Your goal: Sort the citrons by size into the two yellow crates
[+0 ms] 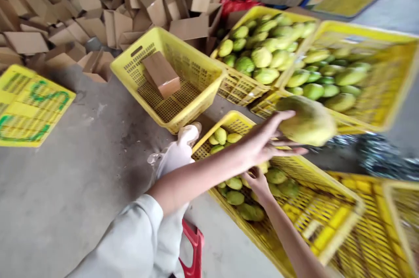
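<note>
The left hand (262,147) holds the large fruit (309,123) right of centre in the frame, its fingers spread around the near end; that grip looks shallow, so tucking the palm farther under the weight would steady it. Carry it level over the rim of the crate at the upper right (381,90) and lower it rather than drop it, lest it bruise. The right hand (259,185) is at the fruits in the front crate (319,208); whether its fingers grip one, I cannot tell.
</note>
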Motion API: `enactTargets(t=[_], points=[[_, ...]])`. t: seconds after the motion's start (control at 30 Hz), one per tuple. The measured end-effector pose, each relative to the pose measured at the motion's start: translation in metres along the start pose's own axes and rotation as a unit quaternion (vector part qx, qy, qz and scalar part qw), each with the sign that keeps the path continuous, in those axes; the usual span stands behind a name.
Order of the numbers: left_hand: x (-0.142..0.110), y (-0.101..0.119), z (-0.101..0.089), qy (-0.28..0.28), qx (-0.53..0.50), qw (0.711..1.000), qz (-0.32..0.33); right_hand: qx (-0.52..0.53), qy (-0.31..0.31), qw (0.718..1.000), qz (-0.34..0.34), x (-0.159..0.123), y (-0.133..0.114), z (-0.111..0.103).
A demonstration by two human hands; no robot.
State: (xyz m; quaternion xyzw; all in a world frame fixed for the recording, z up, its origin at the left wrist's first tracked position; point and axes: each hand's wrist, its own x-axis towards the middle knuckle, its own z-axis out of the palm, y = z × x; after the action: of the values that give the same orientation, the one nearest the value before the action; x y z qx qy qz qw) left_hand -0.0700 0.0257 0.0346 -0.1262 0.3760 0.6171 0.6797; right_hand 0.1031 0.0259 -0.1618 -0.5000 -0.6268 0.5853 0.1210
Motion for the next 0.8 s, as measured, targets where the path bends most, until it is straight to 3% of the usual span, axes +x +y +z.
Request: enactTargets(t=[0.1, 0.17, 0.23, 0.37, 0.47, 0.57, 0.67, 0.8], points=[[-0.010, -0.015, 0.003, 0.019, 0.051, 0.998, 0.016, 0.179, 0.002, 0.982, 0.061, -0.041, -0.011, -0.070], [-0.014, -0.024, 0.003, 0.002, 0.074, 0.997, 0.023, 0.257, 0.014, 0.965, 0.040, -0.072, -0.029, -0.106], [-0.015, -0.031, 0.002, 0.009, 0.100, 0.995, 0.008, 0.297, 0.051, 0.954, -0.010, -0.097, -0.050, -0.126], [-0.007, -0.043, -0.001, -0.013, 0.141, 0.990, 0.013, 0.367, 0.075, 0.925, -0.064, -0.109, -0.081, -0.130], [0.003, -0.050, -0.003, -0.047, 0.152, 0.987, 0.035, 0.380, 0.060, 0.921, -0.067, -0.094, -0.087, -0.127], [0.007, -0.054, -0.004, -0.062, 0.151, 0.985, 0.051, 0.394, 0.092, 0.912, -0.069, -0.081, -0.087, -0.133], [0.008, -0.056, -0.003, -0.036, 0.150, 0.987, 0.041, 0.376, 0.117, 0.915, -0.083, -0.076, -0.088, -0.141], [0.012, -0.058, -0.002, 0.021, 0.147, 0.989, 0.020, 0.373, 0.086, 0.920, -0.089, -0.073, -0.095, -0.144]])
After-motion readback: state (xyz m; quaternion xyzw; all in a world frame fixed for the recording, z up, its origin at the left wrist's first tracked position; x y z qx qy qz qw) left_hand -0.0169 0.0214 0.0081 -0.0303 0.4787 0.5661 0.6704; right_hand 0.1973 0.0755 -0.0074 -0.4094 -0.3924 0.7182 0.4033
